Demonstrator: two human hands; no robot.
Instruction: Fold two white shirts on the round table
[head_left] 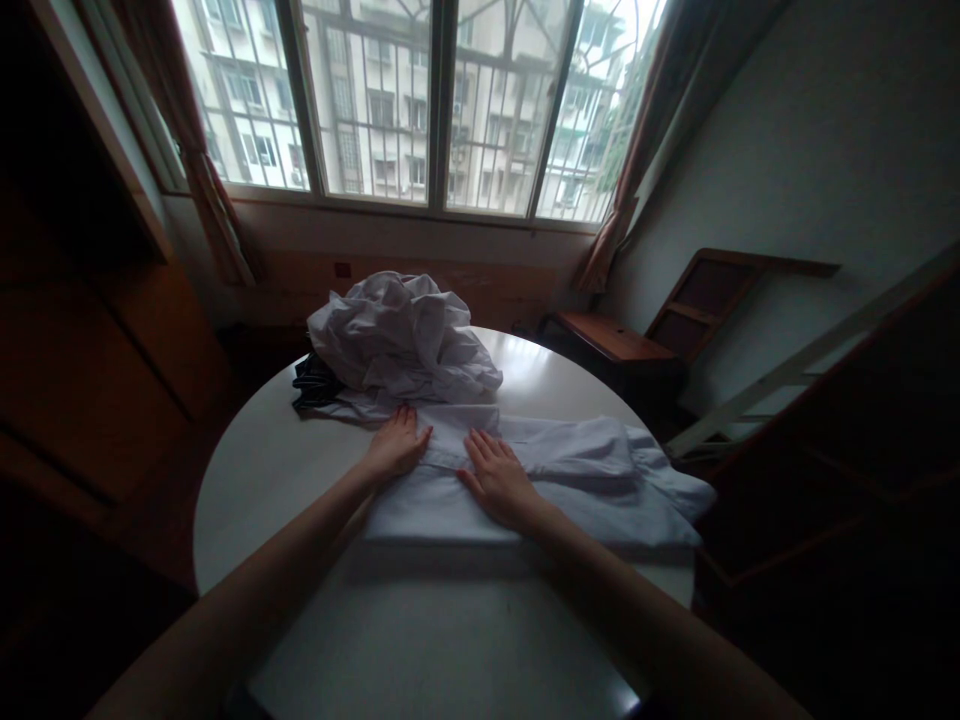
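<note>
A white shirt (pixel 585 480) lies partly folded and flat across the round white table (pixel 420 620). My left hand (pixel 397 445) rests palm down on the shirt's left end, fingers stretched out and flat. My right hand (pixel 499 478) lies flat on the middle of the same shirt, fingers spread and pointing away from me. Neither hand grips anything.
A crumpled heap of white clothes (pixel 401 340) sits at the table's far side, with a dark garment (pixel 315 385) under its left edge. A wooden chair (pixel 675 320) stands at the right, a ladder (pixel 795 370) beside it, a barred window (pixel 435 100) behind.
</note>
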